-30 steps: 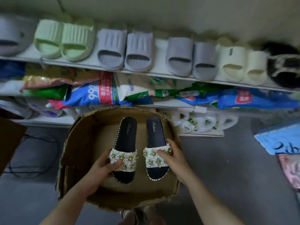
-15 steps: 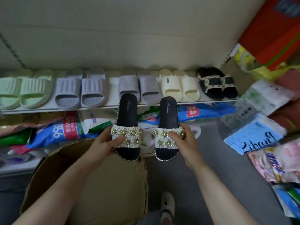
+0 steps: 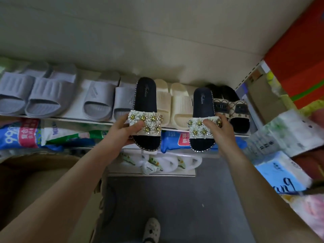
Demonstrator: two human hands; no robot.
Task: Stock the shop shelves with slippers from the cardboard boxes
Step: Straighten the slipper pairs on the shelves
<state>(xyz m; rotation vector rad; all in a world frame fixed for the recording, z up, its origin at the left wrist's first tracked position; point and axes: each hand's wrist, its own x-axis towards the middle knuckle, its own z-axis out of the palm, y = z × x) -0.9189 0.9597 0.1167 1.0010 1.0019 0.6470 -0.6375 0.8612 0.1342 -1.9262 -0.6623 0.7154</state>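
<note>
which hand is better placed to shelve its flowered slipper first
Likely the right hand: its slipper hangs by the patterned black pair at the shelf's right end; the left hand's slipper fronts the packed grey pair and cream pair.

Left hand (image 3: 122, 131) holds left slipper (image 3: 146, 95), right hand (image 3: 220, 131) holds right slipper (image 3: 204, 102), side by side, apart, before top shelf (image 3: 73, 119). Slipper row (image 3: 50, 97) on that shelf behind. Bags (image 3: 26, 135) on the shelf below. Cardboard box (image 3: 43, 172) on floor (image 3: 175, 199), lower left.

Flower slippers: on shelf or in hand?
In hand: left hand grips one flower slipper, right hand the second slipper; both hang across the shelf edge.
</note>
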